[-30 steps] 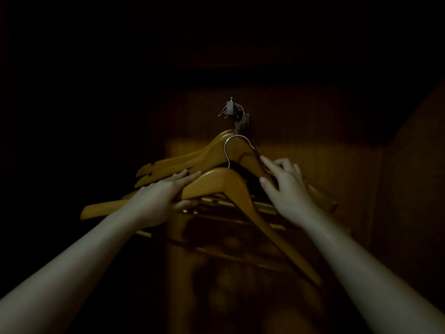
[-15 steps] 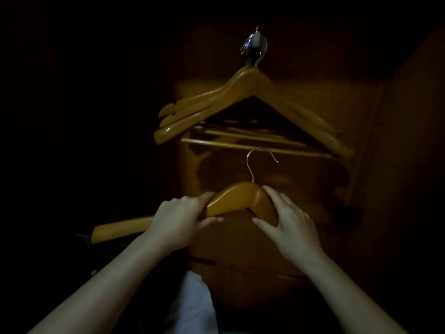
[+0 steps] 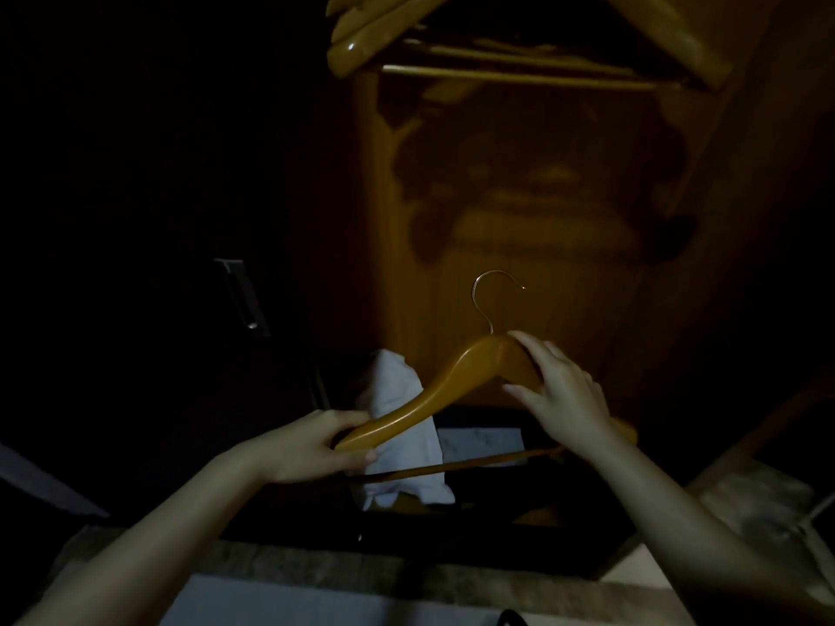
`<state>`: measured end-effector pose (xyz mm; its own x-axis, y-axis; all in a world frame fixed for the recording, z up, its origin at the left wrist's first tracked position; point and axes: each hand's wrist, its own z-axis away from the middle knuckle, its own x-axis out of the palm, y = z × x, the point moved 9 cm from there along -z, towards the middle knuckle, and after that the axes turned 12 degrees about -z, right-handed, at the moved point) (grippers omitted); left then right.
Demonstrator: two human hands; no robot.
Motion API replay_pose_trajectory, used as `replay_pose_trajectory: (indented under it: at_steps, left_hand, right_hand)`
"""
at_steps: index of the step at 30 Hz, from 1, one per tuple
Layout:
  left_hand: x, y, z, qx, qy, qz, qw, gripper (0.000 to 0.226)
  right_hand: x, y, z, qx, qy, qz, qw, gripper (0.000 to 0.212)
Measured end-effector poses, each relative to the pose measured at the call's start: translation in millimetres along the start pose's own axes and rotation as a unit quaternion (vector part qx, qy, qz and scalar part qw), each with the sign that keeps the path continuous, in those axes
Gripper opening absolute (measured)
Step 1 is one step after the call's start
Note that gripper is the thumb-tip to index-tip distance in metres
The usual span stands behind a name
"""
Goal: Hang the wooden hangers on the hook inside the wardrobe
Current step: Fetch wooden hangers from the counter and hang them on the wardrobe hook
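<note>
- Both hands hold one wooden hanger (image 3: 433,395): our left hand (image 3: 311,447) is wrapped round its arm end, our right hand (image 3: 560,395) pinches near the neck.
- We have lowered it away from the hung hangers (image 3: 519,52) above; it remains unhung.
- White cloth (image 3: 402,436) lies below; nothing blocks the way up.

Both forearms are bare from the lower picture edge up to the wrists, with no sleeve, cuff or glove on them. The left hand (image 3: 311,445) and the right hand (image 3: 565,395) are bare too, without any ring, watch, bracelet or strap to be seen. The fingers (image 3: 526,343) are slim, with short plain nails; the dim light hides any finer marks
</note>
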<state>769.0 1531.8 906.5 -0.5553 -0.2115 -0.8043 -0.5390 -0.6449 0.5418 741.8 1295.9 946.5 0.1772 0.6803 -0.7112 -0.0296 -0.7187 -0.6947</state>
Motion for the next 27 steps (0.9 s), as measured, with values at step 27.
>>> replay_pose_trajectory:
  at_steps: [27]
  left_hand:
    - [93, 13, -30, -0.030, 0.003, -0.045, 0.999, 0.030]
  right_hand:
    - [126, 72, 34, 0.358, 0.197, -0.509, 0.757, 0.083]
